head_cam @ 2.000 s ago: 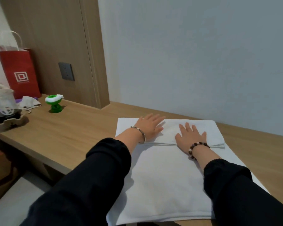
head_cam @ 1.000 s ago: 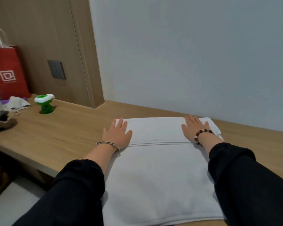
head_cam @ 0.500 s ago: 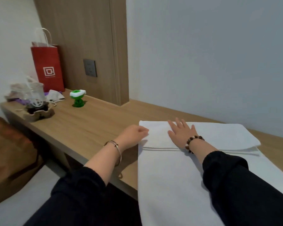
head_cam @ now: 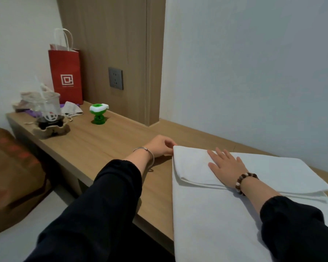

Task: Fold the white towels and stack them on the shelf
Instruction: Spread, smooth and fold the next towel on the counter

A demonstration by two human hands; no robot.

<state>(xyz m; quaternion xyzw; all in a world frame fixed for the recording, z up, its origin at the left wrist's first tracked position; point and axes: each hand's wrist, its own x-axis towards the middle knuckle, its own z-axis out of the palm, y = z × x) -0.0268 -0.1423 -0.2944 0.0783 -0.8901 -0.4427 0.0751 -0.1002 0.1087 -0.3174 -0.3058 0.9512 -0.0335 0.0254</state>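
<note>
At the far left of the wooden desk (head_cam: 102, 146) stand a red paper bag (head_cam: 65, 72), a clear cup (head_cam: 47, 108) in a cardboard holder and a small green toy (head_cam: 98, 113). My left hand (head_cam: 160, 146), fingers curled, pinches the far left corner of the white towel (head_cam: 206, 214), which lies spread on the desk before me, its far part folded over toward me. My right hand (head_cam: 225, 165) rests flat on that folded layer, fingers straight.
</note>
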